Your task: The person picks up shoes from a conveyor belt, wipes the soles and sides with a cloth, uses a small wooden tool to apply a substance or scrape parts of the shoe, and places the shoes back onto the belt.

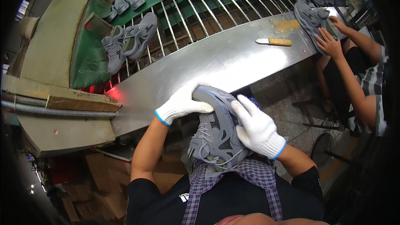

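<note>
A grey sneaker [217, 129] with mesh panels and grey laces is held up in front of my chest, toe pointing away from me. Around its toe end wraps my left hand [183, 103], in a white knit glove, with the thumb on the upper and the fingers mostly hidden behind. My right hand [259, 130], also gloved in white, lies along the sneaker's right side near the sole. Its fingers are stretched out and touch the shoe. Whether anything sits under the right palm is hidden. The heel end rests close to my checked apron [254, 174].
A metal ledge [200, 64] borders a roller conveyor [200, 12]. On the ledge lies a wooden-handled knife [279, 41]. A pair of grey sneakers [131, 41] stands at left. At right, a co-worker's hands [329, 41] hold another grey shoe [308, 21]. Cardboard boxes [106, 175] sit lower left.
</note>
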